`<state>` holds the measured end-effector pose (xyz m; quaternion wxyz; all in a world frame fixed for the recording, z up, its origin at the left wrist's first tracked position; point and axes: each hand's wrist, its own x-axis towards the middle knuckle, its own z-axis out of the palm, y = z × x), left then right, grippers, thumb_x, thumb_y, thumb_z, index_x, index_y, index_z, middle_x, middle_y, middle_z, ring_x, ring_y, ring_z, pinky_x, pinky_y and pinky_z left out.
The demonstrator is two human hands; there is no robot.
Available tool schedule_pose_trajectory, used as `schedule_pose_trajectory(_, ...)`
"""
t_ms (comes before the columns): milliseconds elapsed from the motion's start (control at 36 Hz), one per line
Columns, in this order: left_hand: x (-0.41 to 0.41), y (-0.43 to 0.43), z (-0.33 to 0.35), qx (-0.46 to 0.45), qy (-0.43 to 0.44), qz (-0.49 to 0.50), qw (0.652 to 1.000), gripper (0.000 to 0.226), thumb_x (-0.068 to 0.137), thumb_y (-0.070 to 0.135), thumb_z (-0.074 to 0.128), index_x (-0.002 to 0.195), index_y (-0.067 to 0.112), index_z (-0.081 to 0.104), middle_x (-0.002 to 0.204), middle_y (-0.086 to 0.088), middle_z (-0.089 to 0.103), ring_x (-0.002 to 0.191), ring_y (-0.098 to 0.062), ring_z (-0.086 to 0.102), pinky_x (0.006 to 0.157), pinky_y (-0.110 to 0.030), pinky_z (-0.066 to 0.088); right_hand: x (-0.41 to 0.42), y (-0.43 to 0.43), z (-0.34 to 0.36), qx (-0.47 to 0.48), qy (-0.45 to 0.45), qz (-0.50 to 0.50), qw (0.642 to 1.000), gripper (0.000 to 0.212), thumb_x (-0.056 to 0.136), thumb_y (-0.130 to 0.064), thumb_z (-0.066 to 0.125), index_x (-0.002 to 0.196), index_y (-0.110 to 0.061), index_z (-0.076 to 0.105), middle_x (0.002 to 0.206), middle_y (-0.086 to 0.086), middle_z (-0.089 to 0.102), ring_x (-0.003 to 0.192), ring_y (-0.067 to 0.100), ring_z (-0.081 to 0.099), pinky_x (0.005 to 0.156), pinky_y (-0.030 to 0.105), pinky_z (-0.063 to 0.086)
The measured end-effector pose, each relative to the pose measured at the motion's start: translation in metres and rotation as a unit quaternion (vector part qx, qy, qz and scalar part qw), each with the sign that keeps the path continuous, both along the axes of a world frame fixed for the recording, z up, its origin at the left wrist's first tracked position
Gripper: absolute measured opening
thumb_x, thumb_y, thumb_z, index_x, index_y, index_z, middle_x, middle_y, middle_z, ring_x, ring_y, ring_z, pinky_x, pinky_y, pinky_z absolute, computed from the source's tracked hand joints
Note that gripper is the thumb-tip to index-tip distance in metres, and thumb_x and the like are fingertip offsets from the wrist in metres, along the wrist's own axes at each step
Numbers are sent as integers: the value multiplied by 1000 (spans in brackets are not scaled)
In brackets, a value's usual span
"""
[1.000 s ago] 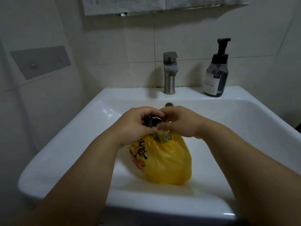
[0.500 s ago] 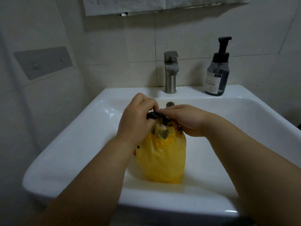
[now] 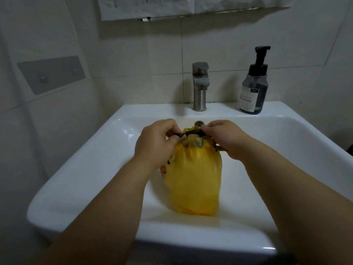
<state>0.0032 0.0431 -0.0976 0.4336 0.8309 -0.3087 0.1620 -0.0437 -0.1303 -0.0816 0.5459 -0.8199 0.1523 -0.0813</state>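
Yellow plastic bag (image 3: 193, 180) stands upright in the white sink (image 3: 95, 169), its neck gathered under a dark tie (image 3: 192, 133). The left hand (image 3: 154, 146) pinches one end and the right hand (image 3: 227, 138) the other. I'd pull evenly outward, low against the gather, so it cinches without tearing the film.

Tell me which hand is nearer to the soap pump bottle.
The right. The right hand pinches the black tie on the side of the yellow bag facing the soap pump bottle; the left hand pinches the tie's other end, beyond the bag.
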Motion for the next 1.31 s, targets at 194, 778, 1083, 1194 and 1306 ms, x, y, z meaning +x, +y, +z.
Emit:
schedule_pose_trajectory(194,4,5,2,26,70,6,997,30,85,11,71,65,26,56,71,7,62,70,-9,58,58,-8,43,2,-12,-6,-24,14,-85,996,35,99,-25,49,111,5,62,109,24,61,104,37,57,93,50,50)
schedule_pose_trajectory(778,17,15,0,-7,119,97,988,20,90,15,66,73,17,57,68,3,55,62,-10,48,52,-14,35,8,-21,-9,-37,-39,-159,986,27,99,-29,50,89,-7,62,79,12,59,91,35,62,85,51,54)
schedule_pose_trajectory(1083,22,13,-8,-95,211,90,969,11,98,37,52,93,27,54,104,1,62,100,-21,63,94,-47,52,5,-10,-7,82,-41,-9,996,35,97,-37,51,110,-6,61,115,16,59,107,32,58,91,47,53)
schedule_pose_trajectory(1194,10,6,-2,-21,302,0,953,96,65,80,44,149,37,23,152,-1,35,133,-23,44,109,-45,38,8,-2,-11,82,-38,-2,996,35,98,-35,50,104,-2,62,105,19,58,105,38,59,85,45,56)
schedule_pose_trajectory(1306,6,7,-8,265,293,44,918,141,49,76,69,148,39,-23,161,-3,-12,148,-30,13,115,-48,29,8,-2,-11,125,-36,-9,991,42,99,-30,49,113,10,54,96,28,56,87,39,57,90,55,51)
